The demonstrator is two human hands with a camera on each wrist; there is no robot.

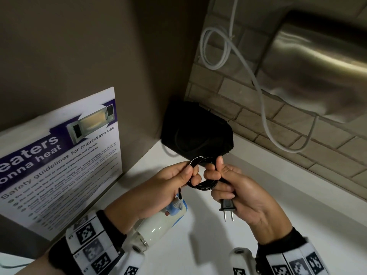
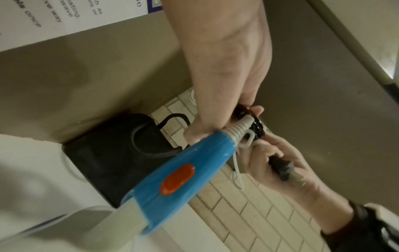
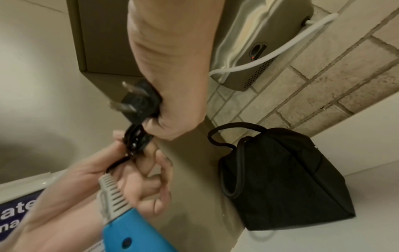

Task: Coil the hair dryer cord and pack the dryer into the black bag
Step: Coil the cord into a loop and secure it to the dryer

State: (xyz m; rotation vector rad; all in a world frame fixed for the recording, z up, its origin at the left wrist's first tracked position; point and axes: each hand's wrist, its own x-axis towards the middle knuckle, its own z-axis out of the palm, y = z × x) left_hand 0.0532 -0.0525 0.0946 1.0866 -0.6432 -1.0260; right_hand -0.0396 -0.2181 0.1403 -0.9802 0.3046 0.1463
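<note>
Cord point(image 1: 200, 173), black & glossy, is wound into a small tight coil held up between both hands, above the counter point(image 1: 258, 225) w/o touching it. Left hand point(image 1: 158, 187) pinches the coil's left side btw thumb & fingers, probably so the loops can't spring open. Right hand point(image 1: 244, 193) has thumb & forefinger curled round the coil's right side, lower fingers clenched on the last straight bit of cord, so the plug point(image 1: 227, 207) hangs below w/ prongs pointing down; looks like the tail end is kept free for a final wrap or tuck. Hair dryer point(image 1: 158, 225), white body w/ blue handle & red switch, hangs just under the left wrist; its grey strain relief leads up into the left palm, so holding the coil prob. carries the dryer too.

Coiling looks nearly done; packing not begun. Black bag point(image 1: 196, 130) stands in the counter's back corner, against the tan side wall and the tiled back wall, its drawstring loop drooping at the top. Whether its mouth is open I can't tell.

Further out: microwave-safety poster point(image 1: 59, 161) leans along the counter's left edge; steel wall unit point(image 1: 317, 72) w/ a white cable point(image 1: 264, 108) hangs above the back edge.
</note>
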